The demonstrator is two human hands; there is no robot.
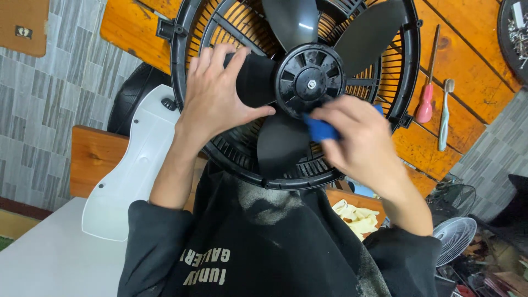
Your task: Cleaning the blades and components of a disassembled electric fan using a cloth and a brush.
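A black fan (pixel 186 82) lies on an orange wooden table (pixel 467 71), its front grille off and its dark blades bare around the hub (pixel 311 83). My left hand (pixel 217 99) rests on the left blade (pixel 256 80), fingers spread and thumb pressed under it. My right hand (pixel 360 146) grips a blue cloth (pixel 320 129) and presses it against the lower blade (pixel 280 144) just below the hub. Both forearms come out of dark sleeves at the bottom of the view.
A white fan base (pixel 129 176) leans at the left. A red-handled screwdriver (pixel 426 102) and a toothbrush (pixel 444 113) lie on the table at the right. A small white fan (pixel 455 237) stands lower right. Pale gloves (pixel 357 217) lie below the fan.
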